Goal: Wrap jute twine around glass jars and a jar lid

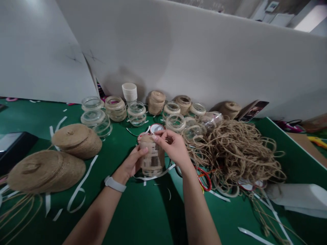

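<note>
A glass jar (153, 160) with bands of jute twine and tape round it stands in the middle of the green table. My left hand (133, 160) is wrapped round its left side, with the thumb on the front. My right hand (172, 144) is at the jar's upper right rim, thumb and forefinger pinched together; what lies between them is too small to tell. Behind the jar sit rolls of tape (156, 128), partly hidden. A white paper strip (153, 177) curves round the jar's base.
Glass jars (137, 114), some twine-wrapped, and stacked cups (129, 92) line the back. Twine-covered lidded pots (47, 170) lie left. A heap of loose twine (242, 149), red scissors (205, 178), a phone (254, 110) and a white roll (298, 197) are right. Paper strips (83, 180) are scattered.
</note>
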`<state>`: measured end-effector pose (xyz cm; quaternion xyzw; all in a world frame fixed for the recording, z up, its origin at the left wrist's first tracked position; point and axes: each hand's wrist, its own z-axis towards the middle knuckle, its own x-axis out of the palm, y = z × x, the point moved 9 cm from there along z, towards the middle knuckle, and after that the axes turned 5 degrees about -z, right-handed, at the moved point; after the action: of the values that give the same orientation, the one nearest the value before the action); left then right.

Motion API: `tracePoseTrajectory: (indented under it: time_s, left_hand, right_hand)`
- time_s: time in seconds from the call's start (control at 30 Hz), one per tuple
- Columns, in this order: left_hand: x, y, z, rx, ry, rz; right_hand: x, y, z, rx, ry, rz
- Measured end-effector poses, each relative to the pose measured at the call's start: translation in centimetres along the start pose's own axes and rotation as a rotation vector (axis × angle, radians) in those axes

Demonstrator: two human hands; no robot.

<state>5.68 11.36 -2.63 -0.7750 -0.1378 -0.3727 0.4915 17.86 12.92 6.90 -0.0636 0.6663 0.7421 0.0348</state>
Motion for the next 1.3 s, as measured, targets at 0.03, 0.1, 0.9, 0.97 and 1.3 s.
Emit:
tracePoseTrajectory:
  time_s: [0.03,0.1,0.9,0.97,1.3]
  left_hand:
    - [-0.1,-0.1,0.0,0.015,-0.01,0.016]
    - [0.0,-0.6,0.0,0.049,-0.021,0.031]
    - [-0.6,-3.9,-4.0,0.286,-0.275,0.543]
    - [0.1,-3.5,-5.3,0.301,-0.245,0.851]
    - [6.6,0.9,-3.3,0.522,0.09,1.753]
  right_hand:
    - [-0.1,0.1,0.0,0.006,0.014,0.018]
    - [-0.2,0.3,-0.1,0.009,0.043,0.043]
    - [-4.1,-2.1,-0.2,0.186,-0.255,0.415]
    - [-5.6,-1.9,-0.5,0.175,-0.355,0.476]
    - [-8.2,-0.5,-1.5,0.138,-0.463,0.412]
